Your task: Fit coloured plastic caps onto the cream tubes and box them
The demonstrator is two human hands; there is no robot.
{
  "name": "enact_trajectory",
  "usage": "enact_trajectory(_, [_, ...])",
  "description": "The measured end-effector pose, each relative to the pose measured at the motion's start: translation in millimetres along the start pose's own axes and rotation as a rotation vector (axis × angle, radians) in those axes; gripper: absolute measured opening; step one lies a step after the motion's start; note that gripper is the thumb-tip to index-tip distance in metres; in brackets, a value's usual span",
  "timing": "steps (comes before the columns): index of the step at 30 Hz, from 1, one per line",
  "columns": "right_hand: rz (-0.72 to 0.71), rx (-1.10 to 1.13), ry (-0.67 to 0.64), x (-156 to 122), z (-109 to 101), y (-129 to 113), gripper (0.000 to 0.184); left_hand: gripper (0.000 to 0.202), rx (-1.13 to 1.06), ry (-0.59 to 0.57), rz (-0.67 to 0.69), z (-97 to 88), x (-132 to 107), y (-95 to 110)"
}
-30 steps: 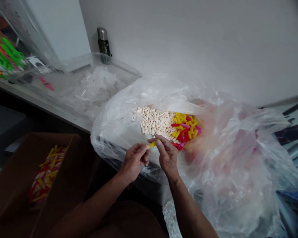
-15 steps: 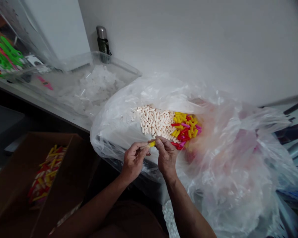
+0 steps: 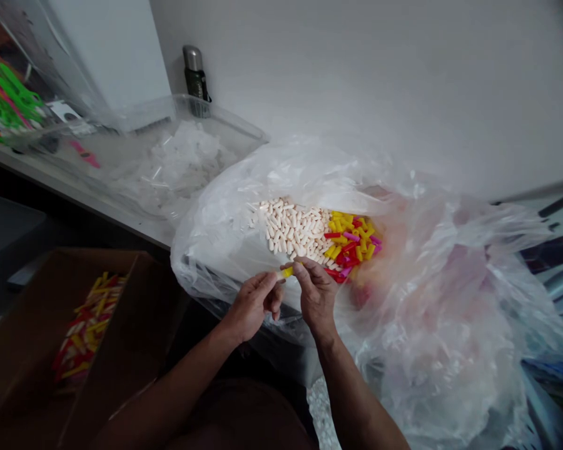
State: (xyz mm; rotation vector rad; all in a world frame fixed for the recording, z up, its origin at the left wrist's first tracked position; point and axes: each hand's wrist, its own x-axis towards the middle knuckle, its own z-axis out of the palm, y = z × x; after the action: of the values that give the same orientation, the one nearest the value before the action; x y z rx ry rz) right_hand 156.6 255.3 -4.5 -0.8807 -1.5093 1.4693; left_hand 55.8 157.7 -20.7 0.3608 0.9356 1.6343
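Between my two hands is a small yellow tube (image 3: pixel 287 272) with a pale end on its left side. My left hand (image 3: pixel 256 303) pinches the pale end between thumb and forefinger, its other fingers curled loosely. The yellow part is pinched in my right hand (image 3: pixel 318 294). Just beyond my fingers lies a pile of cream-coloured short pegs (image 3: pixel 293 228), with a heap of yellow, red and pink tubes (image 3: pixel 351 244) to its right. Both piles rest in a spread clear plastic bag (image 3: pixel 225 244).
At lower left stands a cardboard box (image 3: pixel 117 350) holding yellow, red and pale pieces (image 3: pixel 91 325). A clear plastic tray (image 3: pixel 244 131) with translucent pieces sits at the back left, near a dark flask (image 3: pixel 196 81). Green items (image 3: pixel 16 94) lie at far left. A wall rises behind.
My left hand has shifted slightly, its lower fingers now hanging looser and more of the pale end showing. The right hand has barely moved.
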Motion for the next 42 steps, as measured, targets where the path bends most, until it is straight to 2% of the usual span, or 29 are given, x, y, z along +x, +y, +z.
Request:
enact_trajectory(4, [0.029,0.049,0.021,0.6,1.2,9.6,0.022,0.033,0.412,0.125,0.316,-4.0,-1.7,-4.6])
enact_trajectory(6, [0.053,0.082,0.029,1.2,0.8,14.5,0.023,0.031,0.557,0.164,0.402,-6.6,-1.7,-3.9])
enact_trajectory(7, [0.062,0.089,0.029,1.5,0.1,16.1,0.023,0.032,0.564,0.169,0.402,-7.3,-1.4,-2.8])
enact_trajectory(9, [0.071,0.089,0.012,2.1,-1.6,16.7,0.023,0.036,0.444,0.137,0.3,-6.8,-0.4,0.4])
enact_trajectory(12, [0.068,0.115,-0.06,1.8,-2.4,12.3,0.021,0.046,0.076,-0.022,0.0,-2.8,0.3,6.8])
enact_trajectory(14, [0.07,0.178,-0.118,0.7,-0.6,7.9,0.023,0.045,-0.107,-0.115,-0.145,-1.1,-0.9,10.9])
enact_trajectory(17, [0.12,0.271,-0.176,-1.2,3.8,2.1,0.028,0.034,-0.216,-0.152,-0.266,-2.6,-4.4,13.9])
enact_trajectory(20, [0.207,0.35,-0.223,-2.0,6.6,-1.7,0.03,0.033,-0.231,-0.226,-0.363,-5.5,-7.4,10.1])
enact_trajectory(21, [0.231,0.364,-0.23,-1.9,7.0,-2.4,0.031,0.033,-0.195,-0.244,-0.345,-5.6,-7.8,7.2])
enact_trajectory(23, [0.266,0.365,-0.222,-1.9,7.8,-2.3,0.031,0.036,-0.012,-0.22,-0.214,-4.2,-7.3,-0.1])
enact_trajectory(27, [0.225,0.357,-0.123,-3.9,14.4,2.1,0.027,0.031,0.642,-0.011,0.222,0.2,-3.2,-13.9])
enact_trajectory(29, [0.174,0.352,-0.078,-6.3,19.5,3.9,0.025,0.026,0.851,0.073,0.374,1.6,-1.5,-16.6])
enact_trajectory(30, [0.16,0.337,-0.07,-7.5,21.5,4.2,0.025,0.025,0.899,0.095,0.407,2.1,-1.4,-16.4])
enact_trajectory(32, [0.17,0.265,-0.108,-8.3,21.9,3.5,0.029,0.026,0.895,0.081,0.357,2.6,-3.7,-12.7])
enact_trajectory(34, [0.169,0.119,-0.188,-4.3,14.3,2.0,0.037,0.031,0.793,0.034,0.233,0.8,-9.9,-5.6])
enact_trajectory(36, [0.058,-0.129,-0.216,7.4,-3.5,1.1,0.04,0.036,0.688,0.026,0.157,-6.6,-20.1,3.7])
enact_trajectory(37, [-0.038,-0.28,-0.2,16.4,-16.0,1.4,0.039,0.037,0.653,0.066,0.158,-13.3,-26.5,9.0])
enact_trajectory(39, [-0.235,-0.591,-0.137,38.6,-45.7,3.6,0.033,0.035,0.591,0.237,0.231,-33.4,-40.4,21.4])
enact_trajectory(42, [-0.302,-1.019,-0.204,72.1,-89.4,9.3,0.033,0.031,0.391,0.582,0.375,-76.1,-61.1,47.1])
